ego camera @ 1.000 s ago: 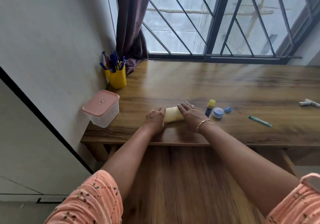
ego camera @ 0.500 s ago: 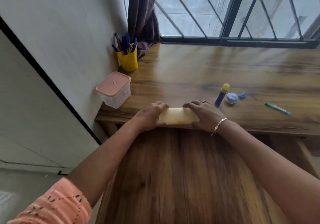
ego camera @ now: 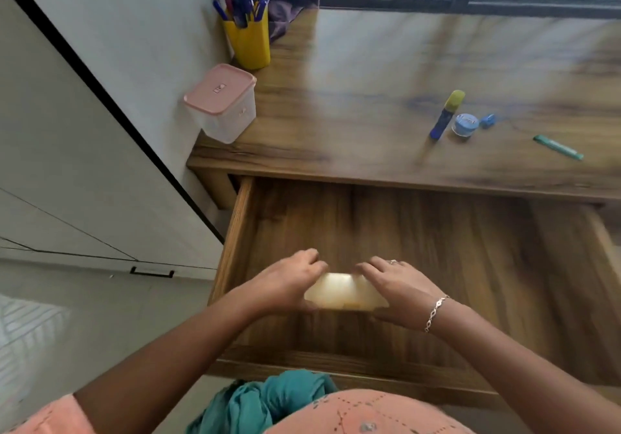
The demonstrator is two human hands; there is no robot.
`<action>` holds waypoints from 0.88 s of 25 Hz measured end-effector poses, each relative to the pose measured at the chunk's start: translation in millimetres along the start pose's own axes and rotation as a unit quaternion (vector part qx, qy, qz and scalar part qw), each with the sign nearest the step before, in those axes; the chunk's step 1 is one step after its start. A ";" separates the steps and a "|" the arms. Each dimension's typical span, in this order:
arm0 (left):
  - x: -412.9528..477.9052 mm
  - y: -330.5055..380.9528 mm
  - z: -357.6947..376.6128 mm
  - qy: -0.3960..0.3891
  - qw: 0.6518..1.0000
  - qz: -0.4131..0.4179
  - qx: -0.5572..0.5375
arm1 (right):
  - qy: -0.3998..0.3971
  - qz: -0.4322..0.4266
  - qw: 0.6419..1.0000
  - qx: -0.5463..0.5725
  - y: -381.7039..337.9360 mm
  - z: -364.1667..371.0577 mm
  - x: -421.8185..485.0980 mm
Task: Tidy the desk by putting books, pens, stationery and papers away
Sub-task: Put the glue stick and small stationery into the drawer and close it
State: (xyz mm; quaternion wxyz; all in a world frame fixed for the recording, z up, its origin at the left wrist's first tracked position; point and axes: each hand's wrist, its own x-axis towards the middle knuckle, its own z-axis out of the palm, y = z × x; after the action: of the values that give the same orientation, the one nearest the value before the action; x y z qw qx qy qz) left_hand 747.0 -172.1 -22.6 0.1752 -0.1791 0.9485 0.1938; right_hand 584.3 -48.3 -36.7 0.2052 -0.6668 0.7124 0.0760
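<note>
She wears a short-sleeved peach-orange top [ego camera: 366, 411] with a small grey dotted and leafy print, and the left sleeve [ego camera: 50, 415] ends above the elbow. A teal cloth [ego camera: 262, 400] bunches at her waist. A silver chain bracelet [ego camera: 435, 312] circles the right wrist, and a ring [ego camera: 392, 261] sits on that hand.

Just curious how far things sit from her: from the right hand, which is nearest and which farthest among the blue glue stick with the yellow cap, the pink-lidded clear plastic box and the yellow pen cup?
From the right hand:
1. Blue glue stick with the yellow cap, ahead on the desktop.
2. Pink-lidded clear plastic box, at the desk's left front corner.
3. Yellow pen cup, far left by the wall.
</note>
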 end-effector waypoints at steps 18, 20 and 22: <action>54.2 89.9 45.1 -0.101 0.994 0.034 -0.024 | -0.133 0.023 0.988 0.081 77.0 39.0 -69.2; 52.4 90.5 46.2 -0.107 0.993 0.030 -0.039 | -0.146 0.012 0.986 0.076 77.1 37.6 -67.7; 50.5 91.9 46.1 -0.107 0.993 0.025 -0.047 | -0.156 0.006 0.985 0.074 76.9 37.3 -66.3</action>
State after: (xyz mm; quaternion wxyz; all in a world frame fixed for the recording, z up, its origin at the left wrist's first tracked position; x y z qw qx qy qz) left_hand 677.4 -86.9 -54.7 0.2623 -0.1412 0.9183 0.2607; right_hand 517.8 34.5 -57.0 0.3621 -0.6252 0.6796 0.1270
